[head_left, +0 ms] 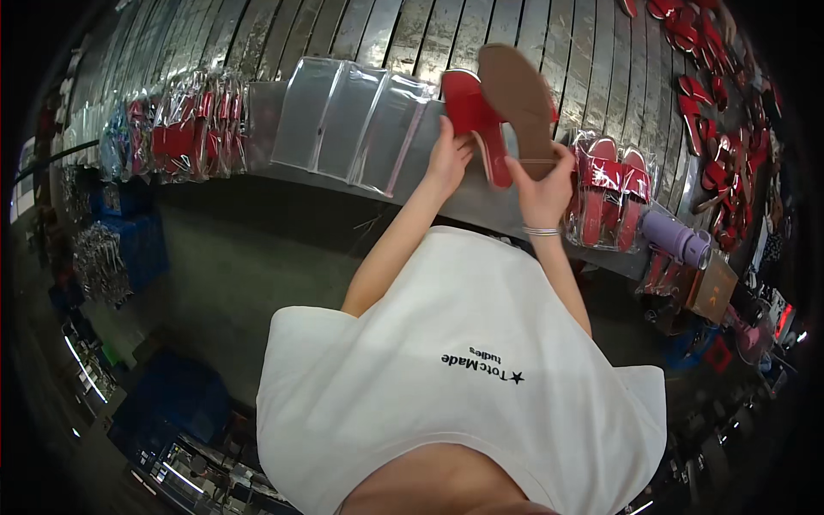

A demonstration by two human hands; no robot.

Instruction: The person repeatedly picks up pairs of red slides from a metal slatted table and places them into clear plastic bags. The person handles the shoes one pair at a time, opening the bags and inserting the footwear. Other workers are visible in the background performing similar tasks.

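Over the table's near edge I hold a pair of red slide sandals, one per hand. My left hand (448,161) is closed along the side of one red sandal (463,99), whose wide strap faces up. My right hand (546,190) grips the heel end of the other sandal (517,90), turned so its brown sole shows; it overlaps the first one. Left of my hands, clear plastic bags (352,120) lie flat in an overlapping row. Right of my right hand is a bagged pair of red sandals (611,184).
Bagged red sandals (199,129) stand packed together at the left. Loose red sandals (730,163) are heaped at the far right. A lilac tumbler (674,236) lies near a brown cardboard box (712,287). Metal slats (412,34) cover the tabletop; blue bins (142,249) stand lower left.
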